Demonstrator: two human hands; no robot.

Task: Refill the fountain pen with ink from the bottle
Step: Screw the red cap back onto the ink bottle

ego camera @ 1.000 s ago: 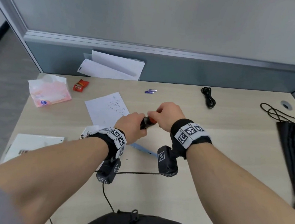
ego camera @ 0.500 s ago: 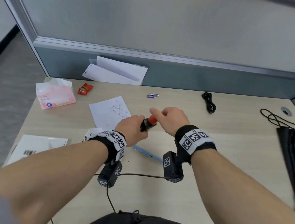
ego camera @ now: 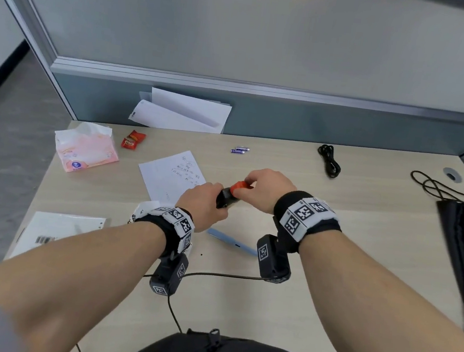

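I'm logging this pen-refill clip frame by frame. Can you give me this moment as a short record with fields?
left hand: grips the black ink bottle above the desk
right hand: fingers on the bottle's red cap
cap state: on the bottle or at its mouth; cannot tell if loosened
pen: blue, lying on the desk between the wrists, untouched
note: handwritten sheet behind the left hand
other items: tissue pack, two batteries, black cable

Even, diffuse overhead light; moderately bright, no glare. Soft faint shadows under forearms on surface (ego camera: 364, 220). Wide-angle bowing at edges; partition (ego camera: 241, 32) lines bend. Slight motion blur at the frame's periphery.
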